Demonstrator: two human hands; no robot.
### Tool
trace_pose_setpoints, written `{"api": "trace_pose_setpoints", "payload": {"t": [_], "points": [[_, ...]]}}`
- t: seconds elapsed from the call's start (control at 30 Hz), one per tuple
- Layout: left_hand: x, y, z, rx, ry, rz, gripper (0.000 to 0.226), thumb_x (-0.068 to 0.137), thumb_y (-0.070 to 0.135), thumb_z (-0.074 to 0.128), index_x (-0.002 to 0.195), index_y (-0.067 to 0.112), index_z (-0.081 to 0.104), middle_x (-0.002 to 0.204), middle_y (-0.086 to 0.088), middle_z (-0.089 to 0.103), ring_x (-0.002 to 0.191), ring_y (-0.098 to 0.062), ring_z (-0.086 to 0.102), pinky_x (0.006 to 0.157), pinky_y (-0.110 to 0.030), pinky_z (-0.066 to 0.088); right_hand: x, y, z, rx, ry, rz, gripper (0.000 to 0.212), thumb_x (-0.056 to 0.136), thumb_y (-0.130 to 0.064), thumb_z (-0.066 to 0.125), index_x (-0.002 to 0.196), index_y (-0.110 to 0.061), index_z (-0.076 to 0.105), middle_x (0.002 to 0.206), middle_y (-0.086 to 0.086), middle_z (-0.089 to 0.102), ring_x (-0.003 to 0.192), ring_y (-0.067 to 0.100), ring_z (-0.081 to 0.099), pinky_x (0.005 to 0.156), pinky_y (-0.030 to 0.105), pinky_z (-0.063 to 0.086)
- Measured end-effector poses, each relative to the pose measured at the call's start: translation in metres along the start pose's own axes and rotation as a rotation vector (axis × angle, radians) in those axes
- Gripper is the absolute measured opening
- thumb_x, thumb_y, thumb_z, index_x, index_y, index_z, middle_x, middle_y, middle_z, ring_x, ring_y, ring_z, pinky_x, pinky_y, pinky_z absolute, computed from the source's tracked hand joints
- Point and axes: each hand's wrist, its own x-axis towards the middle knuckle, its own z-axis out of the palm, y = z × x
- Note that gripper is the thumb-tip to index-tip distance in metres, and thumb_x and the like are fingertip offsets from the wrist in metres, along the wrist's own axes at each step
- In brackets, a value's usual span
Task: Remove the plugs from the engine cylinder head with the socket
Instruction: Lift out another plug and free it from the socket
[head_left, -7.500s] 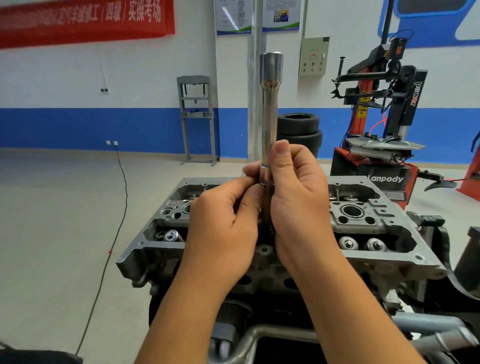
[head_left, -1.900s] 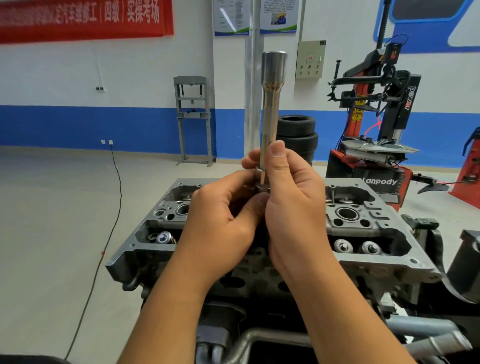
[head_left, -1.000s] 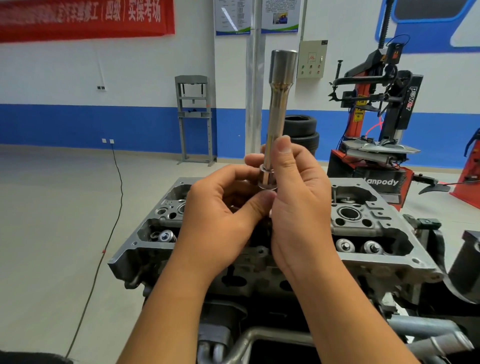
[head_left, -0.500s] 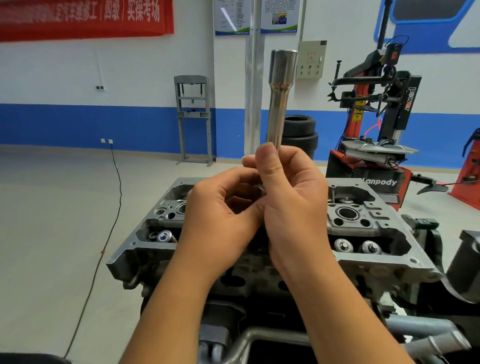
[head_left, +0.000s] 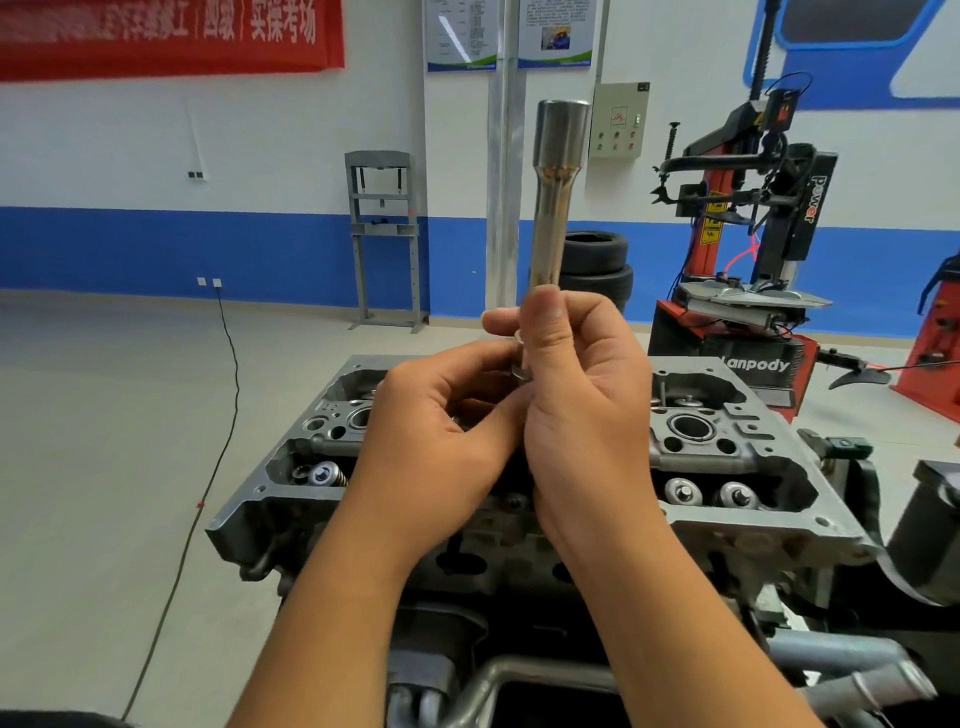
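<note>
Both hands held the long socket (head_left: 551, 208) upright over the cylinder head (head_left: 737, 467), wide end up; right hand (head_left: 582, 395) and left hand (head_left: 441, 441) pinched its lower end.

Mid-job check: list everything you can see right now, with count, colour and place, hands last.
socket: one, long silver steel, upright above the cylinder head, held at its lower end
cylinder head: one, grey metal, centre, under the hands
tyre changer: one, red and black, right background
tyres: two stacked, black, by the blue wall stripe
press frame: one, grey, back wall
banner: one, red, upper left wall
cable: one, black, on the floor at left
left hand: fingers curled at the socket's base
right hand: grips the socket's lower shaft
</note>
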Motion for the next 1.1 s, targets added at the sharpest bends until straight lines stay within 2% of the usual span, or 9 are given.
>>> {"api": "trace_pose_setpoints", "payload": {"t": [0.17, 0.27, 0.37, 0.5, 0.57, 0.63, 0.77, 0.93, 1.1], "points": [[0.001, -0.001, -0.001, -0.053, -0.027, -0.041, 0.022, 0.102, 0.014, 0.063, 0.12, 0.02, 0.075, 0.106, 0.004, 0.08, 0.102, -0.016, 0.077, 0.087, -0.036, 0.063, 0.002, 0.003, -0.003, 0.036, 0.005, 0.043, 0.037, 0.095, -0.05, 0.053, 0.083, -0.022, 0.074, 0.088, 0.0, 0.075, 0.085, 0.014, 0.071, 0.082, 0.035, 0.06], [0.0, 0.0, 0.002, -0.014, 0.06, -0.043, 0.024, 0.087, 0.028, 0.073, 0.111, 0.023, 0.075, 0.098, 0.006, 0.08, 0.092, -0.014, 0.078, 0.076, -0.028, 0.064, 0.0, 0.001, -0.002, 0.072, -0.014, 0.043, 0.024, 0.089, -0.047, 0.07, 0.087, -0.023, 0.069, 0.088, 0.005, 0.074, 0.08, 0.018, 0.07, 0.078, 0.044, 0.063], [0.0, 0.001, 0.002, 0.026, 0.112, -0.027, 0.025, 0.08, 0.035, 0.076, 0.104, 0.03, 0.075, 0.094, 0.01, 0.08, 0.088, -0.01, 0.077, 0.071, -0.021, 0.061, 0.0, 0.001, -0.001, 0.052, -0.014, 0.027, 0.034, 0.08, -0.055, 0.071, 0.087, -0.021, 0.069, 0.089, 0.006, 0.074, 0.08, 0.019, 0.07, 0.078, 0.049, 0.063], [0.001, 0.0, -0.002, -0.056, -0.076, -0.019, 0.021, 0.102, 0.019, 0.062, 0.119, 0.021, 0.075, 0.107, 0.002, 0.079, 0.104, -0.016, 0.076, 0.086, -0.031, 0.062, 0.001, 0.001, -0.001, 0.013, -0.022, 0.026, 0.048, 0.089, -0.059, 0.055, 0.091, -0.015, 0.073, 0.089, -0.003, 0.075, 0.087, 0.013, 0.07, 0.086, 0.039, 0.061], [0.002, -0.002, -0.004, -0.067, -0.057, -0.04, 0.021, 0.102, 0.013, 0.062, 0.119, 0.019, 0.074, 0.106, 0.002, 0.08, 0.103, -0.017, 0.076, 0.086, -0.031, 0.062, 0.001, 0.001, -0.001, 0.014, -0.031, 0.043, 0.044, 0.095, -0.055, 0.054, 0.09, -0.016, 0.074, 0.088, -0.003, 0.075, 0.087, 0.013, 0.071, 0.085, 0.037, 0.061], [0.001, -0.001, -0.003, -0.045, 0.014, -0.056, 0.021, 0.092, 0.021, 0.072, 0.113, 0.021, 0.074, 0.1, 0.002, 0.08, 0.095, -0.016, 0.078, 0.08, -0.03, 0.063, 0.001, -0.001, -0.001, 0.066, -0.034, 0.075, 0.034, 0.09, -0.052, 0.063, 0.088, -0.019, 0.072, 0.089, 0.001, 0.074, 0.084, 0.019, 0.071, 0.083, 0.046, 0.063], [0.001, -0.003, -0.003, 0.026, 0.105, -0.07, 0.033, 0.074, 0.039, 0.079, 0.104, 0.025, 0.075, 0.091, 0.004, 0.079, 0.085, -0.016, 0.077, 0.07, -0.027, 0.063, -0.002, -0.005, 0.0, 0.046, -0.02, 0.058, 0.048, 0.074, -0.062, 0.071, 0.087, -0.015, 0.069, 0.089, 0.008, 0.073, 0.08, 0.033, 0.07, 0.077, 0.068, 0.059], [0.002, -0.002, -0.004, -0.129, -0.094, -0.07, 0.024, 0.105, 0.024, 0.055, 0.118, 0.02, 0.075, 0.106, -0.004, 0.078, 0.102, -0.022, 0.076, 0.082, -0.031, 0.062, -0.002, -0.006, 0.001, -0.033, -0.021, 0.062, 0.055, 0.088, -0.062, 0.052, 0.086, -0.011, 0.073, 0.083, 0.008, 0.072, 0.081, 0.025, 0.068, 0.079, 0.053, 0.06], [0.003, 0.0, -0.006, -0.053, 0.003, -0.144, 0.026, 0.092, 0.032, 0.069, 0.115, 0.02, 0.073, 0.099, -0.003, 0.08, 0.092, -0.021, 0.078, 0.078, -0.044, 0.066, 0.004, -0.016, -0.004, 0.04, -0.076, 0.151, 0.04, 0.082, -0.053, 0.063, 0.084, -0.016, 0.076, 0.081, 0.003, 0.074, 0.075, 0.014, 0.07, 0.065, 0.027, 0.059]]}}
